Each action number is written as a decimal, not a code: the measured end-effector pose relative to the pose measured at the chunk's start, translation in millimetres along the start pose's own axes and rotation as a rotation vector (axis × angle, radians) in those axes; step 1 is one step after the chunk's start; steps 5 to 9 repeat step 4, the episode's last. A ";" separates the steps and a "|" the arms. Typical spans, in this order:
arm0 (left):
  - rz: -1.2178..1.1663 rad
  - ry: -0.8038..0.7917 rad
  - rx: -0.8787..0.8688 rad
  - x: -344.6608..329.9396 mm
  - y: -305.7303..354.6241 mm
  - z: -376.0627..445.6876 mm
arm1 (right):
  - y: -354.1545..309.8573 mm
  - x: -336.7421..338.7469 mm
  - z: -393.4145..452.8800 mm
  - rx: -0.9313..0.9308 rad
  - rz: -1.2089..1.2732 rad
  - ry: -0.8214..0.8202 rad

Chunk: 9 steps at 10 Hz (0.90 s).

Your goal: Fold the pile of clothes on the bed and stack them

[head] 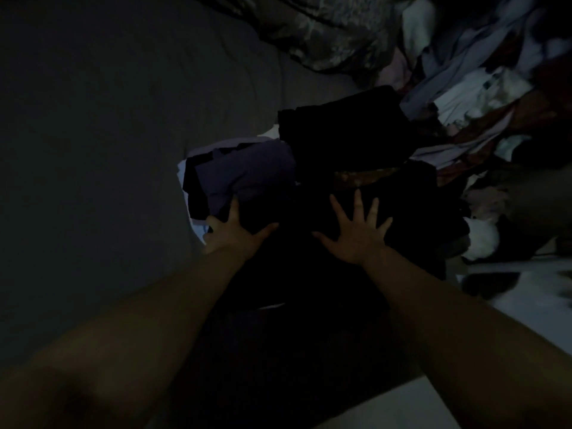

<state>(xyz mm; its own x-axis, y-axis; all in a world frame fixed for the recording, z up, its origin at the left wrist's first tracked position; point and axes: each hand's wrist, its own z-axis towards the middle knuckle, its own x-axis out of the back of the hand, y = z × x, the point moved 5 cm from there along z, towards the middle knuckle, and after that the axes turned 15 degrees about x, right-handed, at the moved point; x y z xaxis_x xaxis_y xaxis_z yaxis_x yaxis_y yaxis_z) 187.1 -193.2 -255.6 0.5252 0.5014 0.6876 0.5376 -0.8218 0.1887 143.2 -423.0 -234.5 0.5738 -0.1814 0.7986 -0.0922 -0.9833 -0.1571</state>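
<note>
Both hands, left hand (230, 235) and right hand (359, 233), press flat with fingers spread on a dark garment (297, 274) (dim light) beside the unfolded pile (483, 97) on the bed (108, 134).

Darkness swallows the black garment (303, 274) beneath the spread fingers (356, 209), its edges unreadable; beyond the fingertips, the unfolded pile (483, 97) blurs, cropped at frame's edge.

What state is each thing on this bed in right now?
Left hand: open, fingers spread, pressing flat on the dark garment.
Right hand: open, fingers spread, flat on the same garment.
Dark garment: laid out under both hands; folds too dark to tell.
Purple top: folded, on a small stack.
Black stack: folded.
Pile: loose, unfolded.
Blanket: crumpled.
</note>
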 end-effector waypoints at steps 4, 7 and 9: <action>0.238 0.068 -0.424 59.0 -9.4 -80.4 | -55.9 35.3 -112.2 0.104 0.502 0.169; 0.238 0.068 -0.424 59.0 -9.4 -80.4 | -55.9 35.3 -112.2 0.104 0.502 0.169; 0.238 0.068 -0.424 59.0 -9.4 -80.4 | -55.9 35.3 -112.2 0.104 0.502 0.169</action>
